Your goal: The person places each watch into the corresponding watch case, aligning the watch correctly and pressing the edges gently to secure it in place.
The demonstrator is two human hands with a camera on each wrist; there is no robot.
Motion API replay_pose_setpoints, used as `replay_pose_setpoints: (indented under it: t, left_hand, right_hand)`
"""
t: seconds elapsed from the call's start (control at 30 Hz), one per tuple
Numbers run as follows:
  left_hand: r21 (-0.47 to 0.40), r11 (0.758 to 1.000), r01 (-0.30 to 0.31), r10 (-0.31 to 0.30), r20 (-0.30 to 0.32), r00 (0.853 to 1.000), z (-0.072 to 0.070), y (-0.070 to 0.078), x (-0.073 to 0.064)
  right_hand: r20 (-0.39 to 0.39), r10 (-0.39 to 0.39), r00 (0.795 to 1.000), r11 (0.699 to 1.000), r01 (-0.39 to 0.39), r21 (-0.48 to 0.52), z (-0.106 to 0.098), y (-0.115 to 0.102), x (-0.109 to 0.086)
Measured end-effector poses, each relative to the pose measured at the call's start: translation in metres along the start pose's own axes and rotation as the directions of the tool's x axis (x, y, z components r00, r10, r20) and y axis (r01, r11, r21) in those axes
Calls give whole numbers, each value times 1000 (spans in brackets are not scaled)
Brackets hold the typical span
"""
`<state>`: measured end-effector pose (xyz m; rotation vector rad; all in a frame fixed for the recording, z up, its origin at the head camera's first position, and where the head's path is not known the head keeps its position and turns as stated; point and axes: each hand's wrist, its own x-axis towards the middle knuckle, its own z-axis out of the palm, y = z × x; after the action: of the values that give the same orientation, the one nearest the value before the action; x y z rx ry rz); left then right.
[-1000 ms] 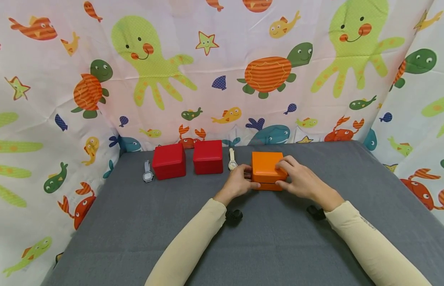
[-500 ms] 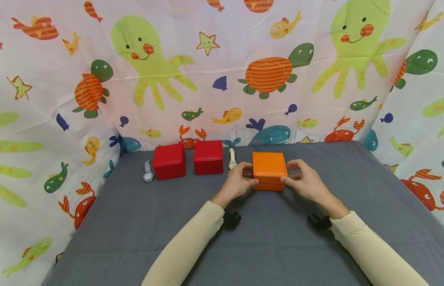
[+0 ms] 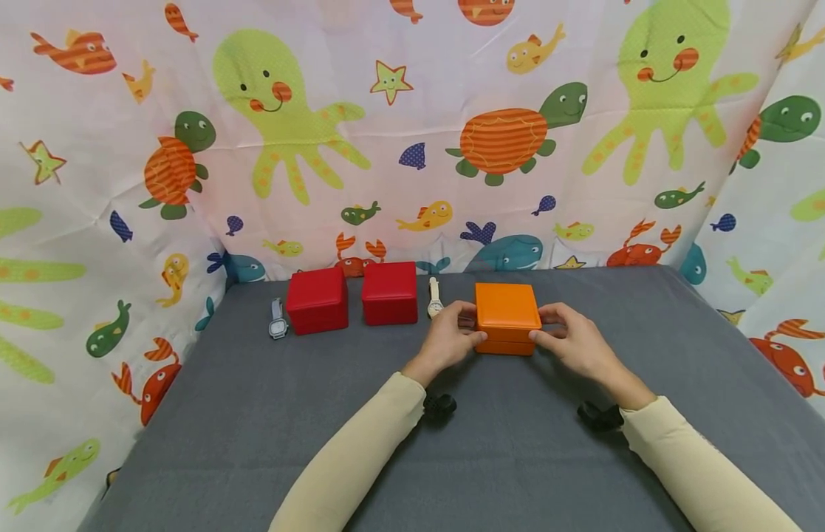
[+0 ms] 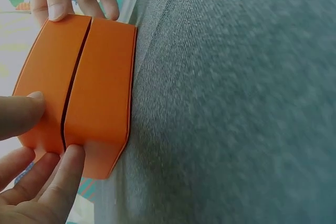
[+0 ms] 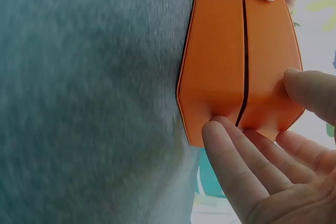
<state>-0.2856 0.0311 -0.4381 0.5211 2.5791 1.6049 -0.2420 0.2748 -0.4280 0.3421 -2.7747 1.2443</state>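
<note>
An orange watch box (image 3: 506,307) sits on the grey cloth, its lid down with a thin dark seam between lid and base. My left hand (image 3: 447,341) grips its left side, thumb on the front face and fingers along the side. On the right side my right hand (image 3: 577,346) holds it the same way, as the right wrist view shows with the thumb (image 5: 310,90) against the lid. Just left of the left hand lies a cream-strapped watch (image 3: 435,299). The inside of the box is hidden.
Two red boxes (image 3: 317,301) (image 3: 389,294) stand left of the cream watch near the back edge of the grey-covered table (image 3: 252,443). A grey watch (image 3: 277,319) lies at far left. A patterned curtain (image 3: 412,185) hangs behind and at both sides.
My right hand has slid from the top right of the orange box's lid to its right side. The left hand keeps its place on the left side, and the head view has shifted slightly.
</note>
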Motion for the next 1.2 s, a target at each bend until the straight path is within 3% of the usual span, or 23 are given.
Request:
replay_pose_setpoints:
  t: [0.3,0.8,1.2]
  left_hand:
    - [-2,1000,-25,25,-1,1000,19,1,20]
    - [23,1000,1,-1,-5,1000,41,11,57]
    - [-12,1000,0,-1,-73,997,58,14,80]
  right_hand:
    - [-20,24,1000,1000,-24,18,-14,17,4]
    - [-66,63,996,998,-60,37,-33,42,26]
    - [-87,79,993,996,-74,50,-45,60,49]
